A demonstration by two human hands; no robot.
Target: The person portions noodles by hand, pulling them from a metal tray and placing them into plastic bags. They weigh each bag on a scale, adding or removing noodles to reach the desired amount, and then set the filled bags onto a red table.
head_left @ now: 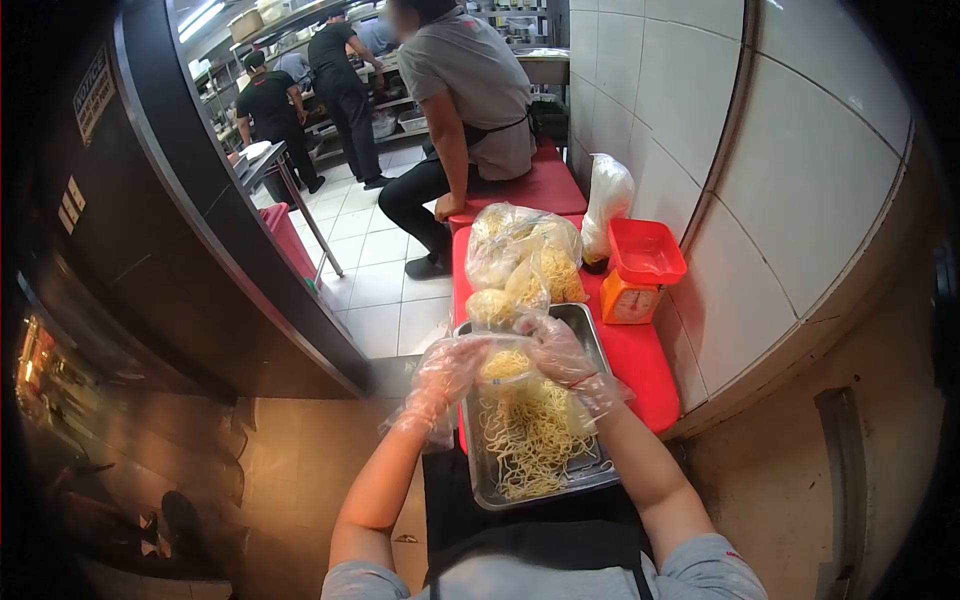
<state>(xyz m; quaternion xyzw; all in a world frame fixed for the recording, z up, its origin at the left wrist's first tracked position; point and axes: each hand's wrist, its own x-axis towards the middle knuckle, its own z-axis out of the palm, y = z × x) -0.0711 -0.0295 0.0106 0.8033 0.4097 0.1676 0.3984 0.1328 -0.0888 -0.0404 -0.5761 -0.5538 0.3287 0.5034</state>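
My left hand [447, 372], in a clear plastic glove, is closed on one side of a small clear plastic bag [506, 384] with yellow noodles inside. My right hand [560, 352], gloved the same way, pinches the bag's other upper side. The bag hangs over a metal tray [477, 462], where loose noodles [530, 440] lie in a tangled heap. Just beyond the hands, filled bags of noodles [490, 308] rest at the tray's far end. The fingertips are partly hidden by the gloves and plastic.
A larger bag of noodles [510, 240] lies on the red bench [640, 385] behind the tray. To the right stand an orange kitchen scale [628, 302] with a red pan [648, 252] and a white plastic bag [608, 200]. A person [475, 95] sits farther back; tiled wall borders the right.
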